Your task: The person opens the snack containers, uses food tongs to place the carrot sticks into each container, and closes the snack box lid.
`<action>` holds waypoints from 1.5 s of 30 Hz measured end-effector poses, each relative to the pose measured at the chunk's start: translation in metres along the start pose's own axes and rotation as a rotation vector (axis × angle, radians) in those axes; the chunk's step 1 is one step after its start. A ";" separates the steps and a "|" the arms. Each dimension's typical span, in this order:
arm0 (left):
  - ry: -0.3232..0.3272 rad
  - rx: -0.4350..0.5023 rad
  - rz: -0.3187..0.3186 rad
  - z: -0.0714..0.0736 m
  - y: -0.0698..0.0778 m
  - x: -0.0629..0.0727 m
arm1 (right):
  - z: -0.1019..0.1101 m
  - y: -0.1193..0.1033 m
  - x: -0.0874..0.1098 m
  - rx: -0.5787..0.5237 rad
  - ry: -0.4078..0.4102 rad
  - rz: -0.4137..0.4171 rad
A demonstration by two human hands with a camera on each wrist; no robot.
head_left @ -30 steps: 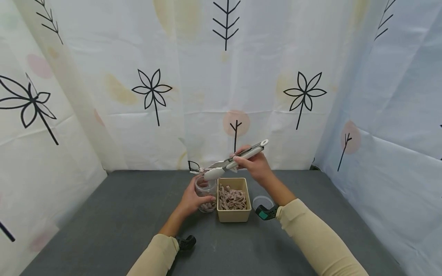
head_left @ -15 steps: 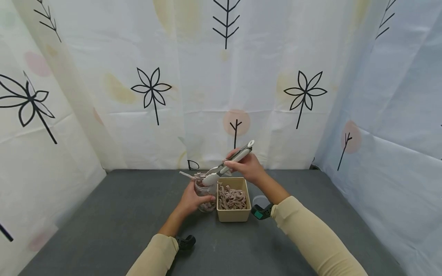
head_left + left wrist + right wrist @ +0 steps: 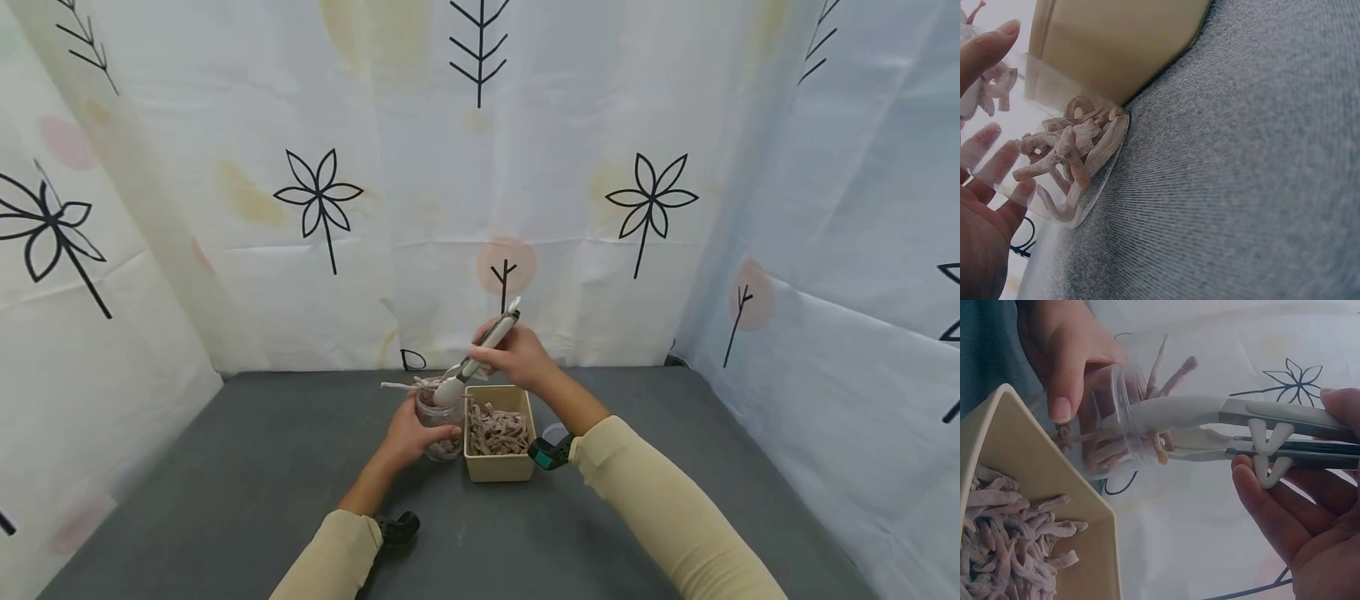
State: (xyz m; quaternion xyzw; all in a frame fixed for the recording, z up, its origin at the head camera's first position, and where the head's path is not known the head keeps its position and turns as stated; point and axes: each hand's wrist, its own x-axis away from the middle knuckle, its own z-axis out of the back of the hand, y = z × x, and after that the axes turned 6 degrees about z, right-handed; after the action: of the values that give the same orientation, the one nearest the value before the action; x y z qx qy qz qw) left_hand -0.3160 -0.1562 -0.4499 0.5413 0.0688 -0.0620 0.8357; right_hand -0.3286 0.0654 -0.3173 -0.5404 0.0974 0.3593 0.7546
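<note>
My left hand point(image 3: 407, 435) grips a clear jar point(image 3: 444, 448), its thumb and fingers round the wall. Several pale pinkish-brown dried strips point(image 3: 1069, 156) lie in the jar's bottom, seen in the left wrist view. My right hand point(image 3: 519, 357) holds a pair of white and grey tongs point(image 3: 1204, 412), whose heads reach into the jar's mouth. More strips point(image 3: 1175, 376) stand out past the rim beside the tong heads. To the jar's right is a cream box point(image 3: 501, 469) with a heap of the same strips point(image 3: 1010, 544).
A translucent round lid point(image 3: 555, 432) lies right of the box, partly hidden by the right wrist's strap. Dark grey cloth point(image 3: 225, 500) covers the table. Behind hangs a white patterned curtain point(image 3: 420, 167), close to the table's far edge.
The tongs have swung steeper and moved down and left, bringing strips from above the jar into its mouth. My left hand stays on the jar.
</note>
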 end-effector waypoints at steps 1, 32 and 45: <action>0.005 -0.002 -0.001 0.001 -0.001 0.000 | -0.003 -0.001 -0.001 0.005 0.000 -0.004; -0.063 0.059 -0.097 0.002 -0.001 0.002 | 0.020 -0.015 -0.003 -0.134 -0.109 0.250; -0.062 0.089 -0.112 0.000 -0.003 0.000 | 0.008 -0.011 -0.002 -0.024 -0.217 0.392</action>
State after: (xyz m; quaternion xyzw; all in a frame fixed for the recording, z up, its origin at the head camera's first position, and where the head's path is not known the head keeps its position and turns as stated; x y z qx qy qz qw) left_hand -0.3166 -0.1574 -0.4522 0.5710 0.0701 -0.1281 0.8078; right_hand -0.3243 0.0698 -0.3048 -0.4783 0.1143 0.5564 0.6698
